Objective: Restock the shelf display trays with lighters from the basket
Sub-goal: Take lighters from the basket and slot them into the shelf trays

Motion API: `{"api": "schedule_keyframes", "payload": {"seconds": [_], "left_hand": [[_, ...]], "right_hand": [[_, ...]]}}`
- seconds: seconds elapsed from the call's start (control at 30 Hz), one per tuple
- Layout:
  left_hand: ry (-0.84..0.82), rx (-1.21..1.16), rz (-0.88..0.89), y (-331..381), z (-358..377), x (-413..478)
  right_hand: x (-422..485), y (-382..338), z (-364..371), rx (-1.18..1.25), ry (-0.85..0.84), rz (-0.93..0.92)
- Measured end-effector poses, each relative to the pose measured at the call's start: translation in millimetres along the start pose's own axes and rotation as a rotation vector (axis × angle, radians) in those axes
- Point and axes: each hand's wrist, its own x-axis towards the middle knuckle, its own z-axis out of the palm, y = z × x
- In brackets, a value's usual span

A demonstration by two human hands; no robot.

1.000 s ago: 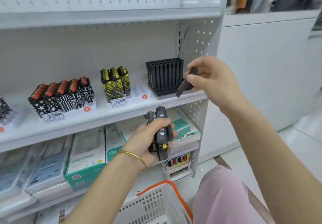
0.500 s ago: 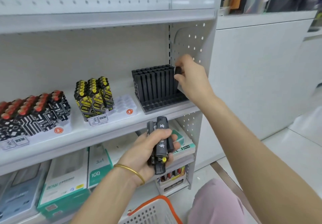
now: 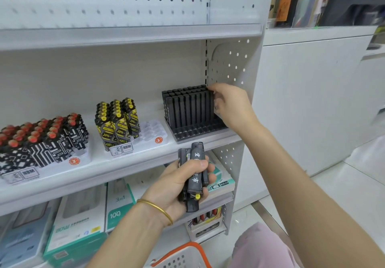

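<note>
Several lighters point(image 3: 195, 174) in left grip point(image 3: 177, 186); right grip point(image 3: 231, 105) at black tray point(image 3: 198, 131) right end.

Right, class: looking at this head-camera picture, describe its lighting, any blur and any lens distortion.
Head view: soft, even light, mild shade beneath the upper shelf. Head view: the wide lens tilts the shelf edges and the upright post. Head view: the boxes at lower left are blurred, the lighters in the left hand sharp, and the black tray lighters merge darkly.
</note>
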Motion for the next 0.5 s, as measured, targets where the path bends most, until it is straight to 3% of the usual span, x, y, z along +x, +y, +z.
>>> {"api": "schedule_keyframes", "payload": {"seconds": [0.17, 0.27, 0.5], "left_hand": [[-0.024, 0.021, 0.035, 1, -2, -4], [-0.048, 0.018, 0.064, 1, -5, -7], [-0.078, 0.073, 0.112, 3, -8, -19]], "right_hand": [[-27, -14, -22, 0.19, 0.111, 0.025], [-51, -23, -32, 0.375, -0.103, 0.083], [-77, -38, -27, 0.341, -0.561, 0.08]]}}
